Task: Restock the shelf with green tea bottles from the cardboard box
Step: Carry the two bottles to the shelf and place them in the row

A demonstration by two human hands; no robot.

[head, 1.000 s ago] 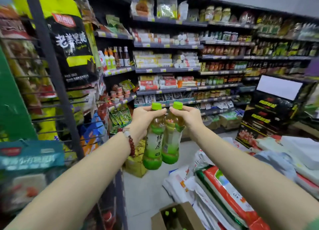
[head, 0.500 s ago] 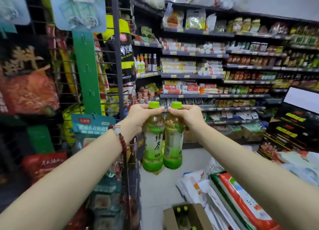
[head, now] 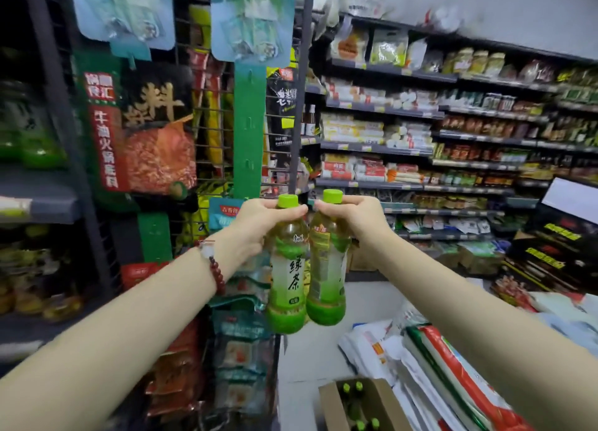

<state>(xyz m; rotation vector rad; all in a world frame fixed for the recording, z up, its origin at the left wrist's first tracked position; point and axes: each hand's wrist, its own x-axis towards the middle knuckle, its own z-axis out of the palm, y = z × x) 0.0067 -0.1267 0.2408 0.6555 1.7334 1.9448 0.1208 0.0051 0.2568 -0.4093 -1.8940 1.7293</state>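
Observation:
I hold two green tea bottles side by side at chest height, both upright with green caps. My left hand grips the neck of the left bottle. My right hand grips the neck of the right bottle. The two bottles touch each other. Below, at the bottom edge, the open cardboard box stands on the floor with several green-capped bottles inside. At the far left a dark shelf carries blurred green bottles.
A wire rack hung with snack and hotpot-base packets stands straight ahead on the left. Stacked rice sacks lie on the floor to the right. Stocked shelves line the back wall. A black display stand is at the right.
The view has swung further left: the wire rack and the left shelf now fill more of the frame. Both hands keep the same hold on the bottles, still held together.

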